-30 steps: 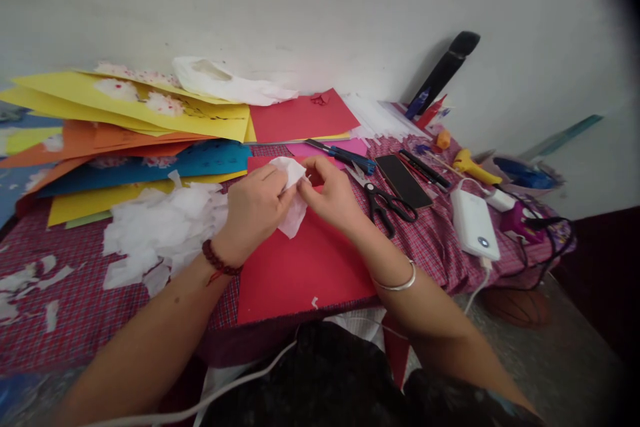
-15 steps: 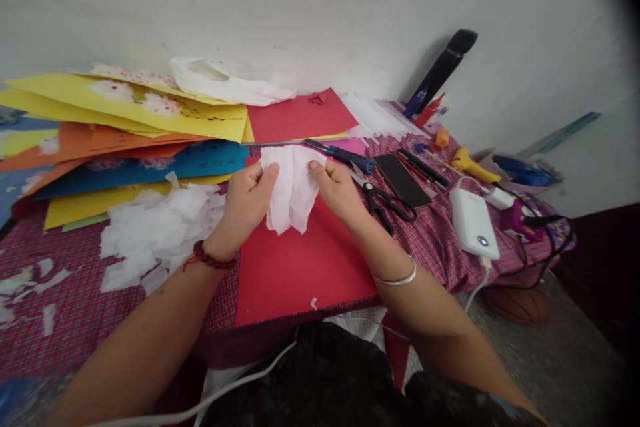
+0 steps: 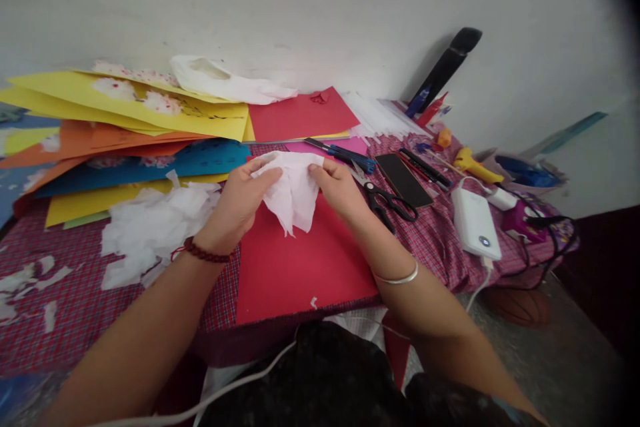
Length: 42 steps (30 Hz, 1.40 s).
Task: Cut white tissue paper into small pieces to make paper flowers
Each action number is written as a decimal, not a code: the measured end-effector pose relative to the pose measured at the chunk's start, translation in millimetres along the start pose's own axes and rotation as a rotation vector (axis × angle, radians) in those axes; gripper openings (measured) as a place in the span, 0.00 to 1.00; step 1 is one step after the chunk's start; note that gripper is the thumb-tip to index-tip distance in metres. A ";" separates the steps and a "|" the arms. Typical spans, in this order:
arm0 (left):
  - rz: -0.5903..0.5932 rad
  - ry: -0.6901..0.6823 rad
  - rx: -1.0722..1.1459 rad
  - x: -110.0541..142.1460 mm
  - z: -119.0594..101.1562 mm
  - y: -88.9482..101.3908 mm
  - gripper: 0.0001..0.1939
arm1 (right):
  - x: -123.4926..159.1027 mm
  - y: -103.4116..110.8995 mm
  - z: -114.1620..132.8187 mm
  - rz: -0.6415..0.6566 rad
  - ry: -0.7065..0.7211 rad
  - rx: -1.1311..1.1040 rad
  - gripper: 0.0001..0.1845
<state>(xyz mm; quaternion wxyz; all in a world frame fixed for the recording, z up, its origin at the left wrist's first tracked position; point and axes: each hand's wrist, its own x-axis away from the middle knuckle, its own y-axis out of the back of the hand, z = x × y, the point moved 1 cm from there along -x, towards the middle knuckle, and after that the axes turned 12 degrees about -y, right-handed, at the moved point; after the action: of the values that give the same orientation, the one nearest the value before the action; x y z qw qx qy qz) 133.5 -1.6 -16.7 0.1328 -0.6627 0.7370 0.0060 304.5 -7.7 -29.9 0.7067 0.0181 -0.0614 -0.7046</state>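
A thin white tissue paper (image 3: 291, 188) is stretched between my hands over a red sheet of paper (image 3: 300, 277). My left hand (image 3: 243, 192) pinches its left edge, thumb on top. At its upper right edge, my right hand (image 3: 340, 187) pinches it the same way. The tissue's lower end hangs loose, its edge ragged. Left of the red sheet lies a pile of torn white tissue pieces (image 3: 155, 227). Black-handled scissors (image 3: 387, 203) and a blue utility knife (image 3: 345, 152) lie just beyond my right hand.
Stacked coloured papers (image 3: 165, 103) with tissue flowers stand at the back left. On the right are a phone (image 3: 404, 180), pens (image 3: 425, 168), a white power bank (image 3: 475, 223) with cables and a yellow glue gun (image 3: 475, 163). White sticks (image 3: 383, 117) lie near the wall.
The bunched tissue was spread out between both hands, which moved apart. Since then my left hand has shifted slightly left, and the tissue's lower edges have drawn closer together.
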 end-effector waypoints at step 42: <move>0.065 0.014 -0.106 5.3 -6.8 -2.2 0.11 | 7.3 1.1 6.2 -0.025 0.070 0.260 0.15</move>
<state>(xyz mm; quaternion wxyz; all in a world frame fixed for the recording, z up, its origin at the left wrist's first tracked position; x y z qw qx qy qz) 133.9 -8.2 -10.9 0.0922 -0.6447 0.7576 0.0445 304.9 -14.7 -23.2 0.6914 0.1348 -0.1272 -0.6983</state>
